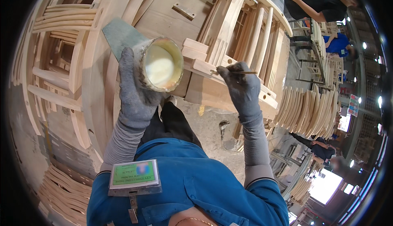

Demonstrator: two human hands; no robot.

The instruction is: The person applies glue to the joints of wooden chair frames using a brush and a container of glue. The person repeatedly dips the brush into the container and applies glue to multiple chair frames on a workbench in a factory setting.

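My left hand, in a grey glove, is closed around a stained round cup with creamy white liquid inside. A flat grey-green sheet sticks out behind the cup; whether my fingers also hold it I cannot tell. My right hand, its glove darkened at the fingers, pinches a thin brown stick. The stick's tip is beside the near rail of a pale wooden frame, close to the rail's end holes. Whether tip and wood touch is unclear.
Curved wooden chair parts are stacked at left. A small drilled wooden block lies on the brown work surface. Beyond the frame stand more curved parts. A person in black works at the far right.
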